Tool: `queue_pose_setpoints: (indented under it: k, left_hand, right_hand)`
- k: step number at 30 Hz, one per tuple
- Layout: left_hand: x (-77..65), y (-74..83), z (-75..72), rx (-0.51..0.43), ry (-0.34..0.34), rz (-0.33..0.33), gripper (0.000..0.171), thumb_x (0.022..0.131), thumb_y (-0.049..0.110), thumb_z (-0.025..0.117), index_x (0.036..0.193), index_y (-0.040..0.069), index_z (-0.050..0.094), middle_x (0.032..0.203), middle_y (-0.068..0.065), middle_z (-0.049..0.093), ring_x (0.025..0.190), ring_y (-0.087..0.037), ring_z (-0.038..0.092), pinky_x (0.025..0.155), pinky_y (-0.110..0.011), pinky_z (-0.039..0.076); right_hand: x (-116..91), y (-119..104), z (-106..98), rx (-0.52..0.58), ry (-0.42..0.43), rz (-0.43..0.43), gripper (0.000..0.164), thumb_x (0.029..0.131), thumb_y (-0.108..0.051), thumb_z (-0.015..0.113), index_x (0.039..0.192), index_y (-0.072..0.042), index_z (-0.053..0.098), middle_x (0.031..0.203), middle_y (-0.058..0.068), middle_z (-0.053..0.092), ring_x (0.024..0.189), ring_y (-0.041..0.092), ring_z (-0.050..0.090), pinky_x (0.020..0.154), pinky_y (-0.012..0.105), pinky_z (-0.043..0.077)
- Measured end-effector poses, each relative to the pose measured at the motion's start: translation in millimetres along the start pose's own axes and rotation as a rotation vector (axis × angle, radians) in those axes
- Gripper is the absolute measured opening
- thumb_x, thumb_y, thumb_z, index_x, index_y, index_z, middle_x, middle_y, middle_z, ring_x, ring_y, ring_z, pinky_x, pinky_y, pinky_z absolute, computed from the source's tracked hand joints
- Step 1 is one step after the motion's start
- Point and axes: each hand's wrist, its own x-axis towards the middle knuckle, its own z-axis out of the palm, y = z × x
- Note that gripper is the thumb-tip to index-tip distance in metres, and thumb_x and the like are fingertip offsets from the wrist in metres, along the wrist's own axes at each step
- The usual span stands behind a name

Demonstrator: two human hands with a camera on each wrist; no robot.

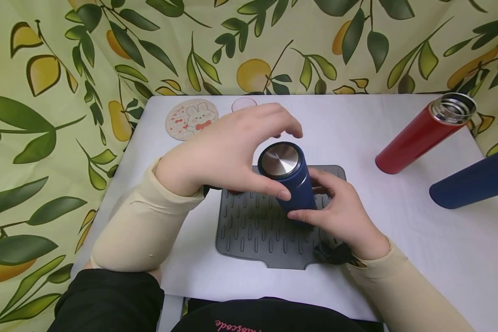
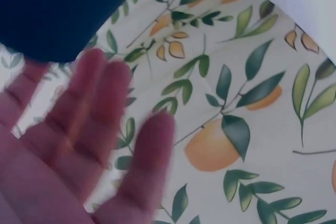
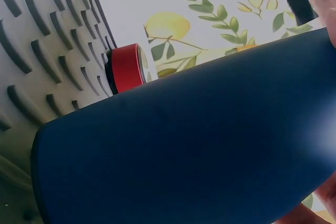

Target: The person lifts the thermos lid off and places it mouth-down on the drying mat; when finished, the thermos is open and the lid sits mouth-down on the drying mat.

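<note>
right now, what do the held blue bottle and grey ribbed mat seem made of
Held blue bottle: satin, probably coated metal, soft sheen; silvery lid top: brushed, likely steel, radial glints. Grey ribbed mat: matte, maybe rubber or silicone, raised ribs.

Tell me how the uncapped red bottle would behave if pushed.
The red bottle would probably tip if pushed near the top, since it stands tall and narrow. It should stay stiff rather than flex, as its neck is shiny and metallic-looking. Anything inside could spill, because its mouth is uncovered; how full it is doesn't show.
</note>
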Motion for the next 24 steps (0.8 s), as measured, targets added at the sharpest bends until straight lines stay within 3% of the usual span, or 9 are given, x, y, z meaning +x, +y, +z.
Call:
queue_pose_setpoints:
  k: [3, 6, 9, 14, 20, 24]
  left_hand:
    - [-3.0, -4.0, -3.8, -0.115, -0.013, 0.133, 0.078, 0.085, 0.042, 0.097, 0.147, 0.008, 0.065, 0.150, -0.004, 0.065, 0.144, -0.015, 0.056, 0.124, -0.037, 0.041]
    - [-4.7, -5.5, -5.0, -0.157, -0.063, 0.187, 0.077, 0.087, 0.024, 0.096, 0.153, 0.006, 0.062, 0.160, -0.007, 0.061, 0.155, -0.018, 0.050, 0.129, -0.037, 0.037]
    - [-5.0, -5.4, -4.3, -0.143, -0.114, 0.180, 0.076, 0.088, 0.013, 0.093, 0.156, 0.007, 0.060, 0.164, -0.005, 0.059, 0.157, -0.016, 0.048, 0.129, -0.036, 0.037]
    - [-4.0, -5.9, -2.6, -0.126, -0.121, 0.183, 0.066, 0.088, 0.004, 0.089, 0.149, 0.007, 0.066, 0.155, -0.005, 0.064, 0.145, -0.016, 0.058, 0.123, -0.035, 0.044]
    - [-1.4, -5.1, -2.1, -0.120, -0.127, 0.134, 0.059, 0.086, 0.009, 0.092, 0.141, 0.007, 0.071, 0.142, -0.003, 0.069, 0.130, -0.014, 0.064, 0.114, -0.032, 0.050]
    - [0.0, -2.5, -0.2, -0.062, -0.127, 0.054, 0.057, 0.085, 0.023, 0.097, 0.135, 0.010, 0.071, 0.131, 0.000, 0.070, 0.115, -0.010, 0.065, 0.104, -0.029, 0.053]
  right_hand:
    - [0.1, 0.8, -0.1, 0.004, 0.001, 0.009, 0.079, 0.078, -0.020, 0.103, 0.150, -0.018, 0.068, 0.136, 0.002, 0.075, 0.122, 0.019, 0.066, 0.102, 0.045, 0.057]
    - [0.1, 1.7, -0.6, 0.014, 0.001, 0.020, 0.080, 0.079, -0.020, 0.102, 0.150, -0.017, 0.067, 0.137, 0.004, 0.075, 0.124, 0.023, 0.067, 0.102, 0.052, 0.056]
    - [0.4, 2.6, -0.6, 0.022, 0.000, 0.022, 0.080, 0.079, -0.019, 0.102, 0.151, -0.018, 0.067, 0.138, 0.003, 0.075, 0.124, 0.023, 0.067, 0.102, 0.047, 0.056]
    - [0.5, 3.4, 0.1, 0.016, -0.004, 0.021, 0.079, 0.078, -0.020, 0.102, 0.150, -0.018, 0.068, 0.139, 0.002, 0.074, 0.124, 0.022, 0.066, 0.100, 0.035, 0.055]
    - [1.0, 4.4, 2.2, 0.019, -0.021, 0.014, 0.081, 0.078, -0.019, 0.102, 0.151, -0.017, 0.067, 0.143, 0.003, 0.073, 0.125, 0.024, 0.066, 0.102, 0.053, 0.055]
    - [1.8, 5.9, 3.7, 0.008, -0.022, 0.003, 0.081, 0.077, -0.019, 0.103, 0.150, -0.016, 0.068, 0.144, 0.003, 0.073, 0.125, 0.023, 0.066, 0.102, 0.049, 0.056]
